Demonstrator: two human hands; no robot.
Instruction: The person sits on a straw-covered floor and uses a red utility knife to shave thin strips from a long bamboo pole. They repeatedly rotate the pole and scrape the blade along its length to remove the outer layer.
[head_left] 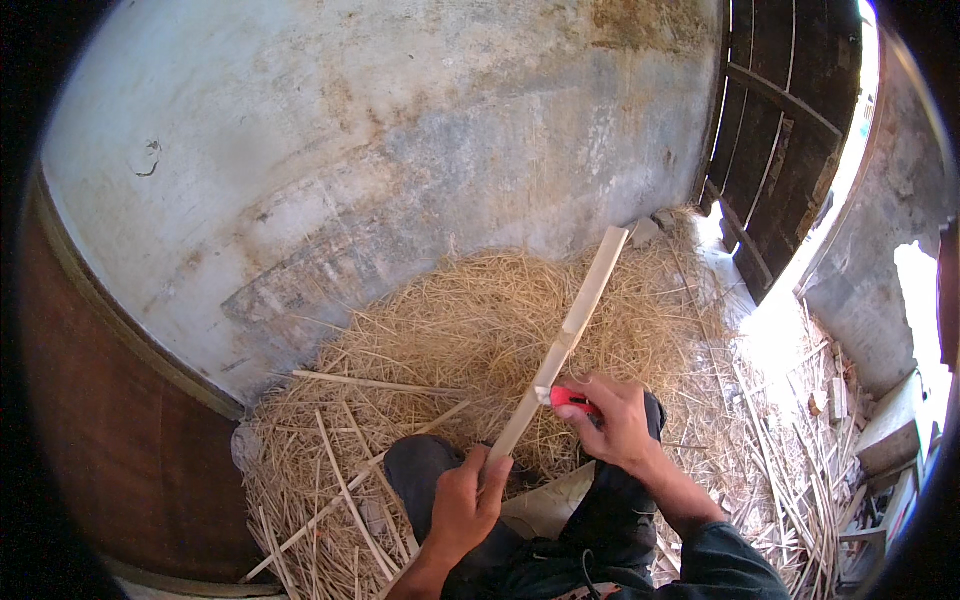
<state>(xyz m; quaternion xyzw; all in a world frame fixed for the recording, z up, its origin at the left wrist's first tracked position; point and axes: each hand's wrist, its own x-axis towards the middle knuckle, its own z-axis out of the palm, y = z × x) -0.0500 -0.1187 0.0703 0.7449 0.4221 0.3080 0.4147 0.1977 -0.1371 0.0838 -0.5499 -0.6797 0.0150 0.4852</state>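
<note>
My left hand (466,508) is closed around the lower end of a long pale bamboo strip (592,285), which slants up and away to the right. My right hand (614,422) grips a red utility knife (568,398). The knife's front end touches the strip around its middle, above my left hand. A small light curl shows at that contact; the blade itself is hard to make out. Both hands are over my bent knees, in dark trousers.
Shavings (480,310) cover the floor in a thick heap, with loose thin strips (345,490) at left and more at right. A stained wall (400,130) rises behind. A dark plank door (785,130) stands at the far right, and a brown panel (120,420) at left.
</note>
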